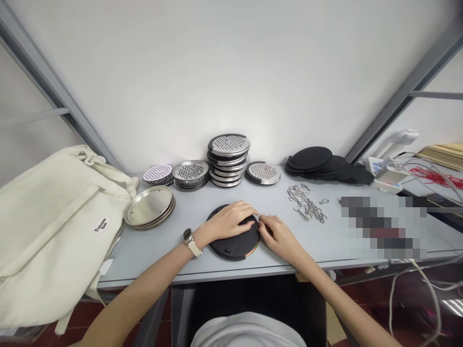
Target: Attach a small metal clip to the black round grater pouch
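A black round disc lies flat near the table's front edge, with a strip of shiny metal showing at its lower right rim. My left hand, wearing a watch, rests across its top, thumb and fingertips gripping near the right rim. At that same rim my right hand is closed in a pinch on a small metal clip, mostly hidden by the fingers. Loose metal snap clips lie in a heap to the right of that hand.
Behind the disc stand a tall stack of round graters, a lower grater stack and a single grater. Metal plates lie left beside a cream bag. Black round covers are piled back right, near a power strip.
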The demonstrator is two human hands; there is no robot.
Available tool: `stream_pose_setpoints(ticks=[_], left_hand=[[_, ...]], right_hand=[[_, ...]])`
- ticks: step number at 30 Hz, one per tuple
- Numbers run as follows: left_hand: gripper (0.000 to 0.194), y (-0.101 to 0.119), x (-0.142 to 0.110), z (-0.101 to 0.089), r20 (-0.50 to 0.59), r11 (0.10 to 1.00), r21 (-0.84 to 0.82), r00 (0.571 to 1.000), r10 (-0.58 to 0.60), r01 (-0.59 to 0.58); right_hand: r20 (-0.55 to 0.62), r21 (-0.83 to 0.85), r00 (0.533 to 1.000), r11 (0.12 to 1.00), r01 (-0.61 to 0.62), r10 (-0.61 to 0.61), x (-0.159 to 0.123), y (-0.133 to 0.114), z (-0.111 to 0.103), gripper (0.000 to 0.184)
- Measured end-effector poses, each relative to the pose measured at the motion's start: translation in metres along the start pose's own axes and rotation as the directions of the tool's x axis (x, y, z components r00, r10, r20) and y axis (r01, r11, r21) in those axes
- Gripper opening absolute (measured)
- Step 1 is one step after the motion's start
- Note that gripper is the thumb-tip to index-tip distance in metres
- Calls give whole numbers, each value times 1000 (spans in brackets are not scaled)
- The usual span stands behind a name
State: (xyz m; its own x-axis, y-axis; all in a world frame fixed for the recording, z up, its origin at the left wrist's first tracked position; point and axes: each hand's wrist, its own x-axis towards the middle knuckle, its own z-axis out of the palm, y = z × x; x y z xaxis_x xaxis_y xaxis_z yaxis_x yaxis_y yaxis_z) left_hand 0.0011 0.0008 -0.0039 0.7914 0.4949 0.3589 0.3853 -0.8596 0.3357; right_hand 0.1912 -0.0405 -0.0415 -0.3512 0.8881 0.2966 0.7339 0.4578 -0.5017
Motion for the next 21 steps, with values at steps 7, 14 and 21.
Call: stream_pose_setpoints(ticks=[7,14,21], left_hand=[[32,1,0,1,21,1000,-5,1000,-2,2],[25,2,1,-2,4,1000,-13,1000,-5,5],[22,3,1,-3,3,997,-78,1000,-10,10]], right_hand=[[33,73,999,997,-4,1,0,4,-1,24],[27,11,998,999,50,-51,1,3,1,23],[22,-17,999,999,33,-33,-1,1,1,21]])
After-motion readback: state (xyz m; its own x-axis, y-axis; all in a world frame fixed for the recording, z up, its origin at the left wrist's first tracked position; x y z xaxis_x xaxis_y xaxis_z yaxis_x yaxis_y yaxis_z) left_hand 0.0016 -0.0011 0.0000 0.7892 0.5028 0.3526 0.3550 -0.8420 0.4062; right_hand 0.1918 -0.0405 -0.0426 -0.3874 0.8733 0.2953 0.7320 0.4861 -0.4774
